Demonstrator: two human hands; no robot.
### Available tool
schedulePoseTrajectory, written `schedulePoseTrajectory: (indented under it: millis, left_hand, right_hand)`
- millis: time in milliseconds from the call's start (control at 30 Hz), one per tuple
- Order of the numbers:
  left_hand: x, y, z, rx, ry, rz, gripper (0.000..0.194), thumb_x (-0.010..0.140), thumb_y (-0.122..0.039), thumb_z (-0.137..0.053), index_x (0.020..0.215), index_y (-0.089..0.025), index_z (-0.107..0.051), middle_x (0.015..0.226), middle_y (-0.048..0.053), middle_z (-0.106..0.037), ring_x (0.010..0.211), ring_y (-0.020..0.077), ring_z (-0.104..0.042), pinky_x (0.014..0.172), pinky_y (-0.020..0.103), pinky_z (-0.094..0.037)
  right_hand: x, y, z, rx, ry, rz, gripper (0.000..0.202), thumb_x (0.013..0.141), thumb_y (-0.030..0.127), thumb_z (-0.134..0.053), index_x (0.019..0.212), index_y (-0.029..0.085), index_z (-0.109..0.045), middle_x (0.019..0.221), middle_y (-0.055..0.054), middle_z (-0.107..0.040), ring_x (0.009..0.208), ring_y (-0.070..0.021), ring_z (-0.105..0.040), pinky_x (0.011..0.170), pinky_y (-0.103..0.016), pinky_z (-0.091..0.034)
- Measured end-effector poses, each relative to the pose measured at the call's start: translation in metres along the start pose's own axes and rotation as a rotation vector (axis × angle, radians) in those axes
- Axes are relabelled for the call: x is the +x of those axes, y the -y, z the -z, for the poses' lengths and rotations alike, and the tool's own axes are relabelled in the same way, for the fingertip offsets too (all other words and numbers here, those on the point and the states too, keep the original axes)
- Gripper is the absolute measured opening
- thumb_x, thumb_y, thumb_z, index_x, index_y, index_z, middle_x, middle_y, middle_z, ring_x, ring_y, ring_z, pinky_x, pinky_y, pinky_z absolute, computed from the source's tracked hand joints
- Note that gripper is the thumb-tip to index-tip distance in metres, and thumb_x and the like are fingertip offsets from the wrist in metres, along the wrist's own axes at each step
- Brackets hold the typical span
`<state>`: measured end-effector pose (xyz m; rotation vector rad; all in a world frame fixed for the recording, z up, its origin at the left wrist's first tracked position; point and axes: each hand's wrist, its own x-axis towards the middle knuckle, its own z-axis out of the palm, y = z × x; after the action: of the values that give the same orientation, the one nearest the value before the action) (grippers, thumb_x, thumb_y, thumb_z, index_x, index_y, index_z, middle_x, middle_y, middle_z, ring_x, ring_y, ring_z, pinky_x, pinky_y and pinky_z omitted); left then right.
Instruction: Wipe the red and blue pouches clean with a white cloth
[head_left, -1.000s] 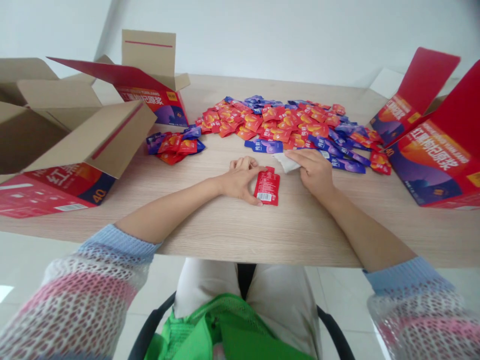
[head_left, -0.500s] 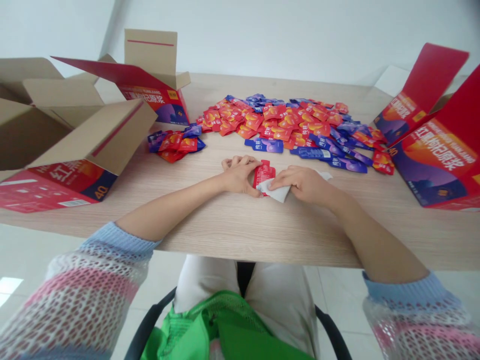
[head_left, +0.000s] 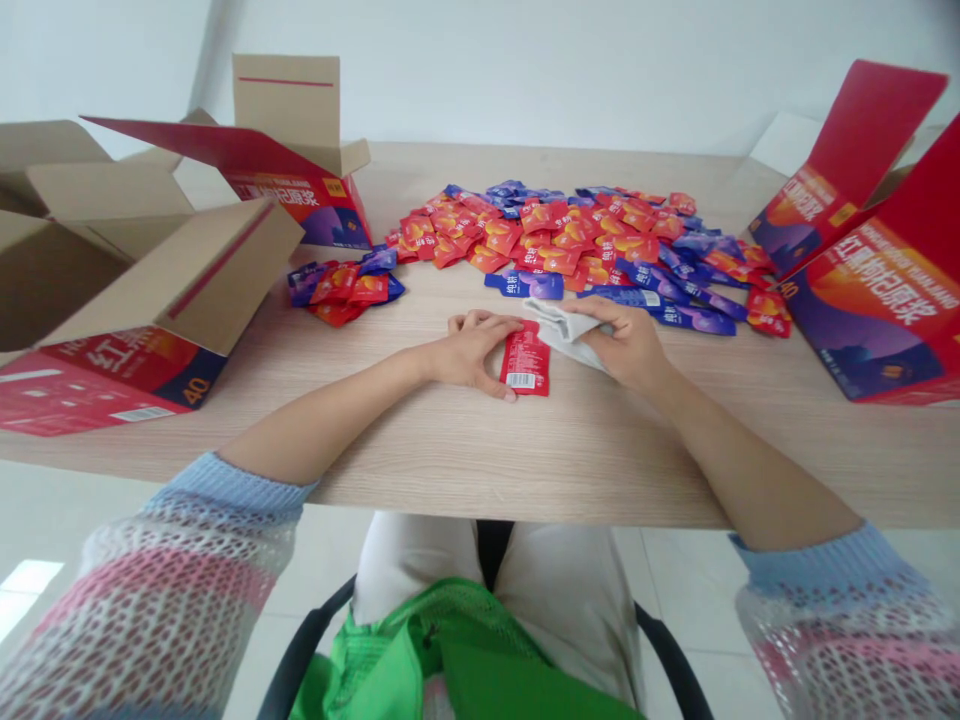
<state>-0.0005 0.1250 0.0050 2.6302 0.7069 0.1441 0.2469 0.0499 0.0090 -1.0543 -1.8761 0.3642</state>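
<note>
A red pouch (head_left: pixel 526 362) lies flat on the wooden table (head_left: pixel 450 455), its barcode end toward me. My left hand (head_left: pixel 474 353) rests at the pouch's left edge, thumb and fingers spread apart around that side. A folded whitish cloth (head_left: pixel 566 328) is pinched in my right hand (head_left: pixel 624 338), just right of the pouch; it covers the pouch's top end. Beyond the hands is a wide heap of red and blue pouches (head_left: pixel 547 235). A smaller pile of pouches (head_left: pixel 346 288) sits to the left.
Open cartons (head_left: pixel 142 365) stand at the left, with a red one (head_left: pixel 300 200) behind. Two more red and purple cartons (head_left: pixel 885 310) stand at the right, flaps up. The table's front edge runs just above my lap.
My right hand has moved the cloth up from the pouch's lower end to its top, uncovering the barcode. My left hand has shifted slightly left.
</note>
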Motion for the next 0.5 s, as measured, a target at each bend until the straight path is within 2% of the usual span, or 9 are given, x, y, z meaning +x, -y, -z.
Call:
schedulePoseTrajectory:
  millis: [100, 167, 233, 333, 500]
  left_hand:
    - [-0.001, 0.002, -0.001, 0.004, -0.004, -0.051, 0.113, 0.059, -0.074, -0.072, 0.152, -0.027, -0.029, 0.157, 0.014, -0.031, 0.138, 0.0418, -0.022, 0.110, 0.058, -0.013]
    - [-0.001, 0.003, -0.002, 0.007, -0.004, -0.069, 0.114, 0.058, -0.075, -0.073, 0.152, -0.025, -0.030, 0.157, 0.016, -0.029, 0.139, 0.0420, -0.021, 0.111, 0.057, -0.012]
    - [-0.001, 0.004, -0.003, 0.011, -0.009, -0.068, 0.117, 0.057, -0.075, -0.073, 0.151, -0.022, -0.031, 0.158, 0.018, -0.027, 0.140, 0.0423, -0.019, 0.112, 0.056, -0.011]
    - [0.000, 0.005, -0.006, 0.011, -0.029, -0.057, 0.117, 0.055, -0.076, -0.073, 0.150, -0.020, -0.033, 0.157, 0.019, -0.027, 0.141, 0.0416, -0.020, 0.112, 0.055, -0.010]
    - [0.000, 0.008, -0.010, 0.000, -0.078, -0.061, 0.114, 0.054, -0.075, -0.074, 0.148, -0.021, -0.035, 0.155, 0.017, -0.032, 0.138, 0.0399, -0.026, 0.111, 0.054, -0.013]
  right_hand:
    - [-0.001, -0.018, 0.008, -0.272, -0.066, 0.037, 0.043, 0.085, 0.008, -0.047, 0.113, 0.028, -0.072, 0.112, -0.003, -0.071, 0.104, -0.0229, -0.062, 0.094, -0.043, -0.047]
    - [-0.004, -0.027, 0.007, -0.400, -0.033, 0.058, 0.048, 0.081, 0.003, -0.044, 0.113, 0.026, -0.073, 0.111, -0.004, -0.072, 0.102, -0.0236, -0.062, 0.090, -0.043, -0.047]
    - [-0.006, -0.031, 0.002, -0.466, 0.052, 0.090, 0.049, 0.080, 0.002, -0.044, 0.113, 0.024, -0.073, 0.110, -0.005, -0.072, 0.100, -0.0238, -0.061, 0.089, -0.043, -0.048]
    - [-0.006, -0.028, -0.009, -0.529, 0.188, 0.133, 0.047, 0.082, 0.003, -0.045, 0.113, 0.023, -0.073, 0.112, -0.005, -0.072, 0.097, -0.0242, -0.059, 0.087, -0.043, -0.048]
    - [-0.006, -0.009, -0.018, -0.551, 0.294, 0.161, 0.052, 0.079, -0.001, -0.046, 0.114, 0.026, -0.073, 0.121, -0.001, -0.069, 0.094, -0.0238, -0.054, 0.085, -0.042, -0.049]
